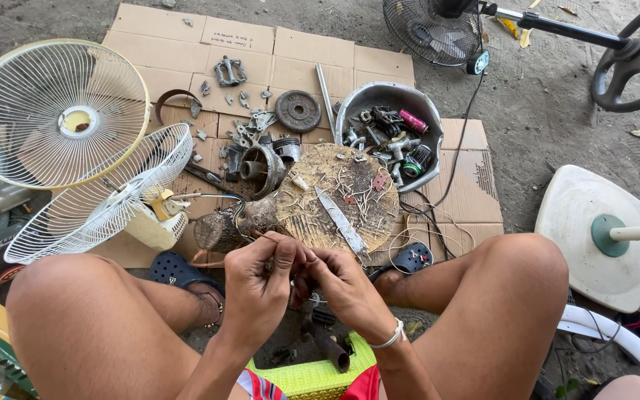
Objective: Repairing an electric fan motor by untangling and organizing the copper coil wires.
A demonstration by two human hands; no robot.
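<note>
My left hand and my right hand meet between my knees, fingers pinched together on a thin wire too small to see clearly. Just beyond them lies a round wooden block strewn with wire scraps, a knife resting on it. A dark motor coil with wires sits at the block's left edge, close to my left hand.
White fan grilles and a fan body lie at left. Flattened cardboard carries metal parts and a round weight. A metal bowl holds mixed parts. A fan base stands right; another fan is behind.
</note>
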